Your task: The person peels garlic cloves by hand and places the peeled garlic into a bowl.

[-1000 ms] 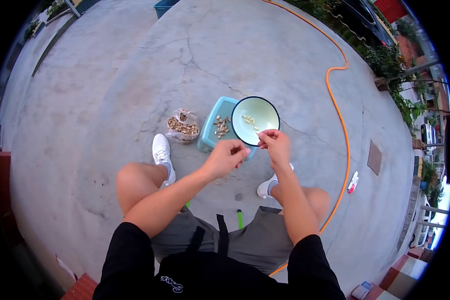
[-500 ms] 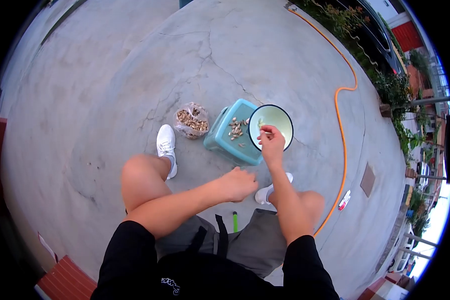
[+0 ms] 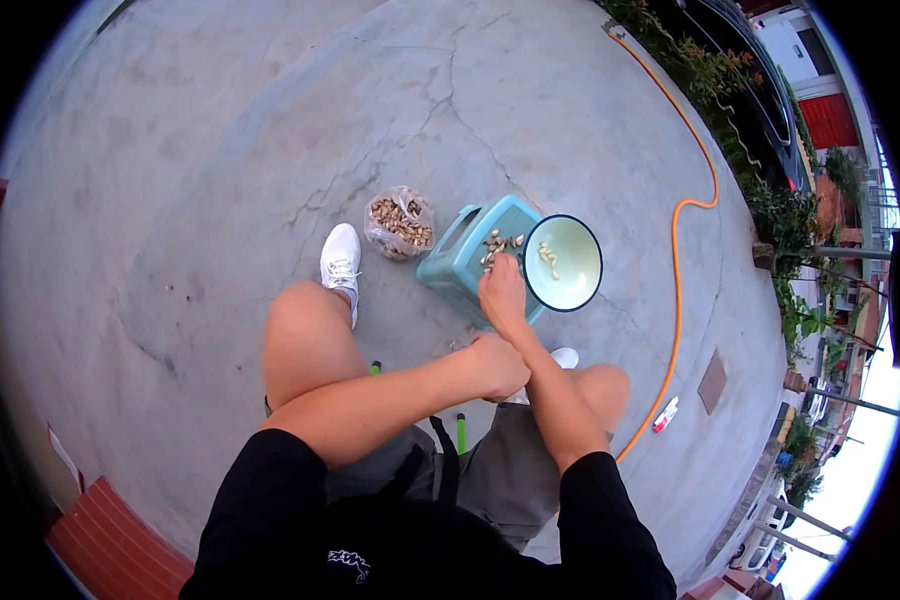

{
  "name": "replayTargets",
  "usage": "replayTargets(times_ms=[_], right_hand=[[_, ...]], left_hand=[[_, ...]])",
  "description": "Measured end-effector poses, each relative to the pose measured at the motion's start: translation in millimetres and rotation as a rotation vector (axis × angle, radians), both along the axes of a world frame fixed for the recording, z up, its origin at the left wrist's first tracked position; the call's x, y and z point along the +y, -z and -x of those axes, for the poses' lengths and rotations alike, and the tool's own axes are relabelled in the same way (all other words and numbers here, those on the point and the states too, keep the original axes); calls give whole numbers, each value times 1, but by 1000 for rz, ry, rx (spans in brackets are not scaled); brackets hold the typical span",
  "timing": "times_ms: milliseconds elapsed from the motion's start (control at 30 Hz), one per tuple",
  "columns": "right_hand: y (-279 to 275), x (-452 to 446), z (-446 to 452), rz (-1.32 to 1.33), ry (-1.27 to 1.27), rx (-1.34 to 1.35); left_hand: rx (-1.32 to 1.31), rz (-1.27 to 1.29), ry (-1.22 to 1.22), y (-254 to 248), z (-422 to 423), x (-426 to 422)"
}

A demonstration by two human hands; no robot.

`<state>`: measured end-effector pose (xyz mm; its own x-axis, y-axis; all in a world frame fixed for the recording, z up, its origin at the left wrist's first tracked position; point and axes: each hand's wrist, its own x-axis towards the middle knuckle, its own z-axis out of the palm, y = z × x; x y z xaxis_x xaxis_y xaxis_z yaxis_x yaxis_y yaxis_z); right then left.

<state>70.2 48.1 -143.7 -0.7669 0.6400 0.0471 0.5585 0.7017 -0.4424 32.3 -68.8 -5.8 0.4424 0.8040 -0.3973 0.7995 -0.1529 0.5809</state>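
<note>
A blue-green plastic stool (image 3: 458, 262) stands in front of me with unpeeled cloves (image 3: 500, 243) on its top. On its right side rests a pale bowl (image 3: 577, 270) with a dark rim and several peeled cloves (image 3: 548, 258) inside. My right hand (image 3: 503, 292) reaches over the stool, its fingertips at the unpeeled cloves; whether it grips one is too small to tell. Lower down, my left hand (image 3: 497, 368) is closed beside my right forearm, its contents hidden. A clear plastic bag (image 3: 399, 223) full of cloves sits on the ground left of the stool.
An orange hose (image 3: 677, 270) curves along the concrete at the right. Near it lie a small red and white packet (image 3: 666, 414) and a square ground plate (image 3: 713, 382). My white shoe (image 3: 340, 258) is below the bag. Plants and a dark car are at the upper right.
My right hand went from the bowl to the cloves on the stool. My left hand dropped back toward me and stayed closed. The view has shifted, moving the stool and bowl rightward.
</note>
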Motion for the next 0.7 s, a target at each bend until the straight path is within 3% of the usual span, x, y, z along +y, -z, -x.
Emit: replayTargets(times_ms=[267,367,467,600,700], right_hand=[[22,-4,17,-16,235,-47],[27,-1,22,-46,249,-27],[31,3,29,-47,263,-40],[33,6,38,-68,323,-54],[38,9,40,-90,353,-52]], left_hand=[[-90,-119,-167,-21,24,4],[-181,-271,-184,1,18,2],[-79,-121,-121,-4,19,10],[-49,-128,-129,-18,29,7],[-57,-279,-206,-13,28,3]])
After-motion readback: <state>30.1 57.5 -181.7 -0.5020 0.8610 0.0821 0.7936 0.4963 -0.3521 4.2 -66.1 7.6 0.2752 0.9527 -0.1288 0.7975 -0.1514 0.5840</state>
